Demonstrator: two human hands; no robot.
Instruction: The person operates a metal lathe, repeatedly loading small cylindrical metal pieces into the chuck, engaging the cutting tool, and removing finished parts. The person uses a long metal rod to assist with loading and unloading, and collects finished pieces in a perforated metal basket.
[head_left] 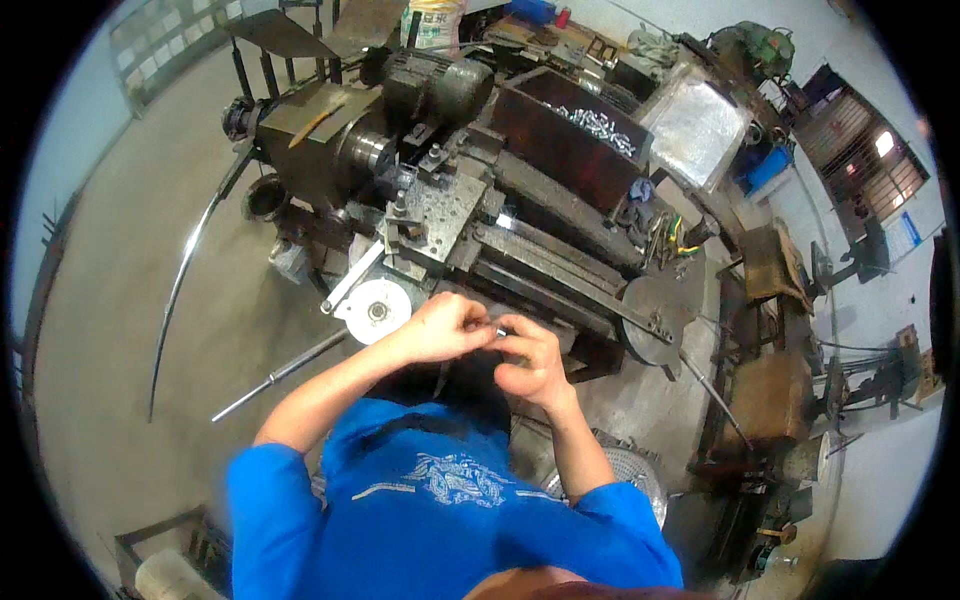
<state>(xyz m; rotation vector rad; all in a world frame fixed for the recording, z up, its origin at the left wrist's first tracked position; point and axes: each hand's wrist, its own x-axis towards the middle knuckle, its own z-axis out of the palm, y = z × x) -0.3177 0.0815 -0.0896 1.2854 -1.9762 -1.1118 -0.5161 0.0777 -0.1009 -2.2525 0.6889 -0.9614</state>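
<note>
"So, the small metal piece (501, 333): how would it handle?"

"Light and stiff, I'd judge. Hard to break. Could be slick if oily; can't tell from here. Best hold: fingertips on its sides."

"Where is it?"

"Between the fingertips of both hands, in front of the body, over the near side of the lathe."

"Looks?"

"Silvery-grey, bright on the bit that shows. Full shape hidden by fingers."

"Hands?"

"Left hand (452, 327) closed, seemingly pinching the piece. Right hand (534, 366) half-curled, fingertips at the piece, thumb lower and apart; whether it grips, can't tell."

"Further out?"

"White round handwheel (394, 300) just beside the left wrist. Beyond it, the lathe carriage (446, 222), top dull and speckled. Behind that, a dark metal bin (535, 122) with small silvery parts (597, 128) heaped inside. Round grey disc (648, 322) off to the right, apart from the hands."
</note>
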